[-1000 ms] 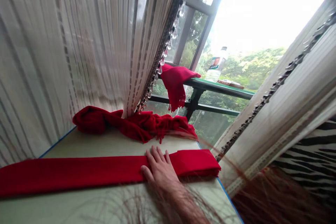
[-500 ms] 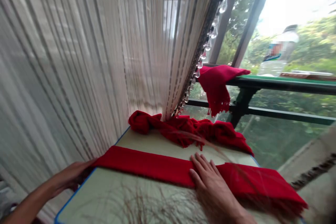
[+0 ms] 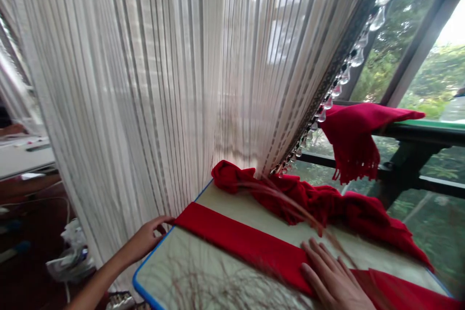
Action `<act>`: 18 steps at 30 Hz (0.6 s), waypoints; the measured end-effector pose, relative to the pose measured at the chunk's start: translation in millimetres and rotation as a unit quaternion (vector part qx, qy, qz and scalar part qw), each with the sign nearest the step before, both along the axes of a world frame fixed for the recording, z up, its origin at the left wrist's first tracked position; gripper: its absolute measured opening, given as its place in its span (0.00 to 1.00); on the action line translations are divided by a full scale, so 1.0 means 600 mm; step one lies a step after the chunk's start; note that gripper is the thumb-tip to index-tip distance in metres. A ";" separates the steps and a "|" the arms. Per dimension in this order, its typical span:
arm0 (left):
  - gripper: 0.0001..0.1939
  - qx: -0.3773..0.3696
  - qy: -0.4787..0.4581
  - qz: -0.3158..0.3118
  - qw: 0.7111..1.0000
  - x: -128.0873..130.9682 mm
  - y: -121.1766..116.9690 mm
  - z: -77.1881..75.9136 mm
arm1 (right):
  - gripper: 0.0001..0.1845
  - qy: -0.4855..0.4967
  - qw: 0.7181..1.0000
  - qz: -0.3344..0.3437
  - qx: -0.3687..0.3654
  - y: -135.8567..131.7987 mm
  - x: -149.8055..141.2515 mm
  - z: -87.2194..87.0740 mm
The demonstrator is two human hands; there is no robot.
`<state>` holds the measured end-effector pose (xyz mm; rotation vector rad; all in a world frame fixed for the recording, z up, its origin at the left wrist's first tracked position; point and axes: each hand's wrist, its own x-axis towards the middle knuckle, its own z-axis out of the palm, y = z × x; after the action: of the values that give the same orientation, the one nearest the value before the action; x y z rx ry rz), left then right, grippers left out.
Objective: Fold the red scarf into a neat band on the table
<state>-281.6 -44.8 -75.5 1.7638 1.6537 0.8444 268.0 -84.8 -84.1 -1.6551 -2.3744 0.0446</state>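
Observation:
A long red scarf, folded into a flat band, lies across a pale table with a blue edge. At the table's left edge, the thumb and fingers of my left hand pinch the scarf's far left end. My right hand rests flat on the scarf nearer its right part, fingers stretched out. Behind the band, a second red scarf lies crumpled along the table's back edge. Strands of hair blur part of the lower view.
A pale string curtain hangs right against the table's left and back. Its border carries clear bead drops. Another red fringed scarf drapes over a dark railing. A white plastic bag lies low at left, near another person's arm.
The view has swung left, so everything sits further right. My left hand now shows more plainly at the scarf's end; my right hand stays flat on the scarf.

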 end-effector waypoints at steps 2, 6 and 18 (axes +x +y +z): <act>0.20 0.034 0.014 0.015 0.999 0.001 0.001 -0.012 | 0.31 -0.007 0.999 -0.021 -0.031 0.002 -0.006 0.009; 0.20 0.108 0.038 0.060 0.992 -0.008 0.016 -0.021 | 0.38 -0.022 0.995 -0.065 -0.070 0.010 -0.011 0.012; 0.24 -0.013 -0.261 -0.082 0.962 0.004 0.078 0.003 | 0.39 -0.006 0.996 -0.062 -0.058 0.025 0.018 -0.031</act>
<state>-279.5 1.8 -73.6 1.4666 1.1520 1.0903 278.6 -69.7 -102.5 -1.8567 -2.3121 0.1532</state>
